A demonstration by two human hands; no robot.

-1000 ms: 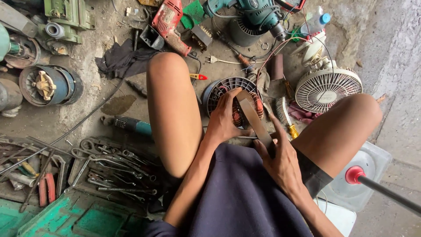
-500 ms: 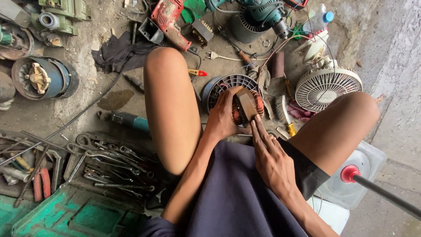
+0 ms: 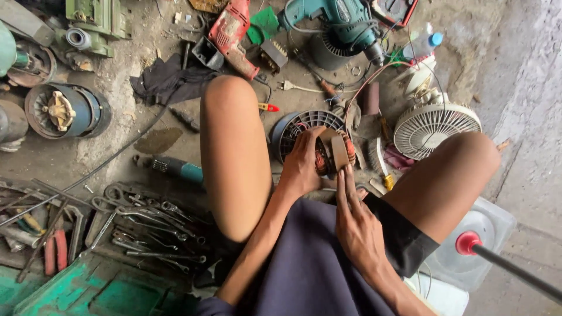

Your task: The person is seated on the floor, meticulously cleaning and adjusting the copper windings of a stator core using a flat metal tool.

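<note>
I sit on the ground with my bare knees up. My left hand (image 3: 301, 164) grips a round motor stator with copper-coloured windings (image 3: 346, 147), held over a dark round fan housing (image 3: 293, 131). A brown strip of worn material (image 3: 338, 151) lies across the stator's face. My right hand (image 3: 357, 225) reaches up from my lap, its extended fingers pressing the lower end of that strip against the stator. Both hands meet between my knees.
A white fan guard (image 3: 433, 129) lies at the right. A teal drill (image 3: 333, 20), a red power tool (image 3: 231, 32) and a black cloth (image 3: 167, 79) lie beyond my knees. Several wrenches (image 3: 146, 225) and a blue motor body (image 3: 67, 111) are left. A red-tipped rod (image 3: 503, 266) crosses a clear container (image 3: 494, 225).
My right hand has slid up from my lap toward the stator. The brown strip, first held out slanting to the right, now lies flat across the windings under my fingers.
</note>
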